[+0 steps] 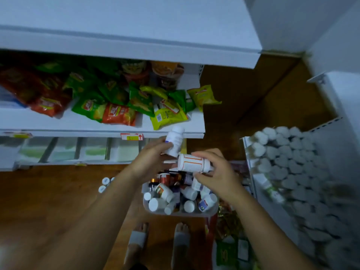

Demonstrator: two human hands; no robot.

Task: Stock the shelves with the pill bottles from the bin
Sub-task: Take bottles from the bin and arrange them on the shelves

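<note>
The left hand (pixel 151 152) has its grip clamped around a white bottle (pixel 174 141), held upright. The right hand (pixel 216 172) clamps a second bottle with an orange label (pixel 193 163), lying sideways. Both hover above the bin (pixel 153 210) of pill bottles on the floor. They look light, rigid and smooth; hold them around the body. The shelf at right (pixel 292 172) is packed with white caps.

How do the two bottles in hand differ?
Pose: the left hand holds its bottle near upright, cap up; the right hand holds its bottle sideways, cap to the right.
Label: the left bottle's is plain white with faint print; the right bottle's has orange line borders.
Height: the left bottle sits higher, by the shelf edge; the right one is over the bin.
Shared: both white, white-capped.
</note>
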